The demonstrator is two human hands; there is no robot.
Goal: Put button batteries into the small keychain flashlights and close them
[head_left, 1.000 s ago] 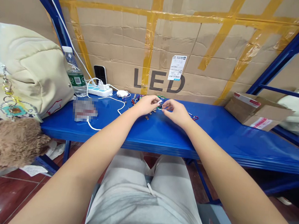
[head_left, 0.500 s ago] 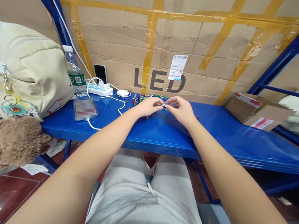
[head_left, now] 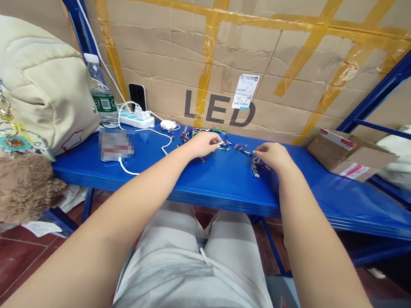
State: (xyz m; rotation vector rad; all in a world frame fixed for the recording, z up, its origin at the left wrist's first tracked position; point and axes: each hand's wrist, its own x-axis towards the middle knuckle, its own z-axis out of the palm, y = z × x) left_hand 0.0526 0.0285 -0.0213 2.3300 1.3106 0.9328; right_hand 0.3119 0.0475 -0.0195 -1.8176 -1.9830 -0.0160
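Right hand (head_left: 271, 155) now apart from left hand (head_left: 205, 144), near clips (head_left: 267, 168).

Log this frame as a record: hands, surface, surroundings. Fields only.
left: bare left hand, at a multicoloured pile of small metal clips; grip unclear
right: bare right hand, fingers bent above a cluster of dark and silver small metal pieces; contact unclear
surface: glossy blue metal table
left_side: cream fabric bag, clear plastic bottle with green label, white power strip
right_side: brown cardboard box
backdrop: large brown cardboard panel, yellow tape, printed LED
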